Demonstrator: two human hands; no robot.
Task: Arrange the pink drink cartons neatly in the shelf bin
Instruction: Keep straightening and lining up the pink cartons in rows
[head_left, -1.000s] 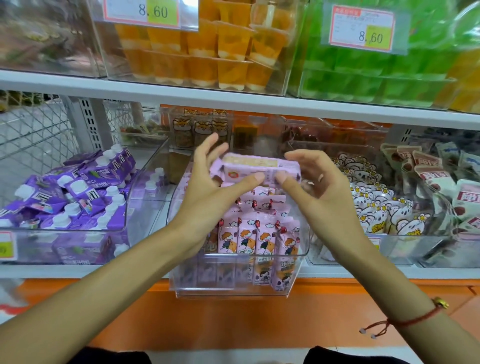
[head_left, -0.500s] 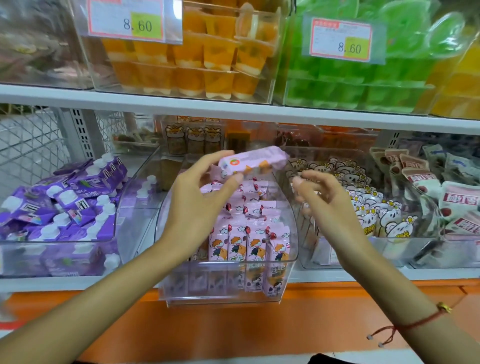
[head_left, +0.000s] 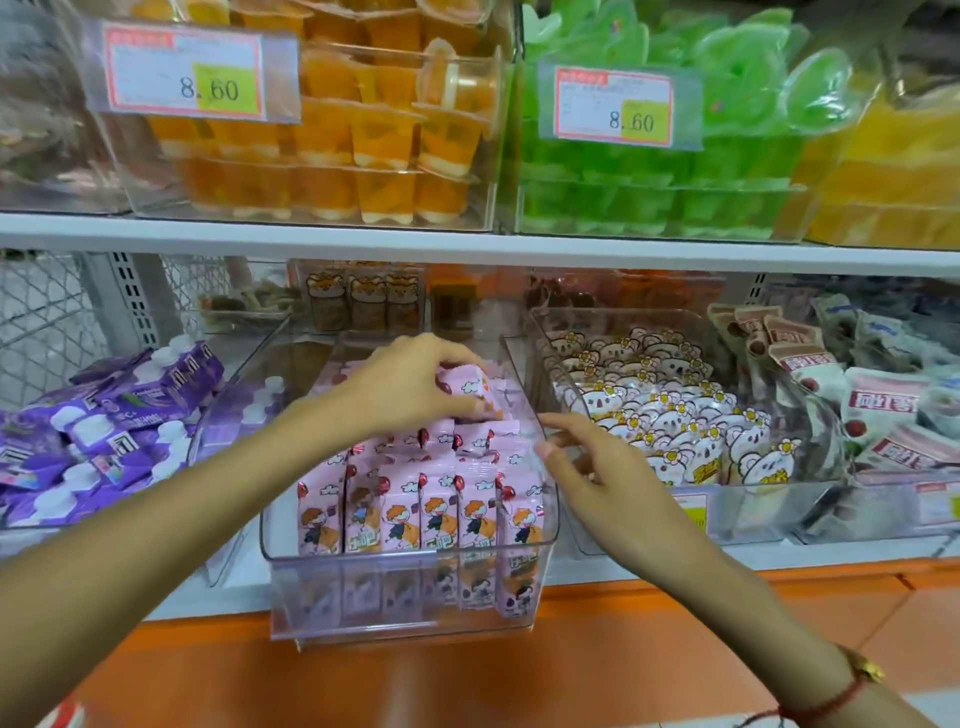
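I am looking at a shop shelf (head_left: 467, 241), white-edged with an orange base below. Along the top of the frame sit clear boxes of orange jelly cups (head_left: 363, 140) and green jelly cups (head_left: 649, 171), each with a price tag reading 8.60. On the lower level, purple pouches (head_left: 104, 426) fill a bin at the left of the frame, and bear-print packets (head_left: 665, 415) fill one to the right of centre.

In the centre stands the clear shelf bin (head_left: 405, 587), jutting forward over the shelf edge. The pink drink cartons (head_left: 441, 509) stand upright in it in close rows, cartoon faces to the front.

My left arm reaches in from the lower left. The left hand (head_left: 410, 384) is arched over the back of the bin, fingers curled down and clamped on one pink carton (head_left: 475, 389) — it lies tilted on top of the standing rows, touching them.

My right arm comes up from the lower right, a red cord bracelet (head_left: 826, 701) at the wrist. The right hand (head_left: 597, 467) is at the bin's right wall, fingers loosely bent and apart, fingertips (head_left: 545, 449) by the rim — I cannot tell whether they touch it. It holds nothing.
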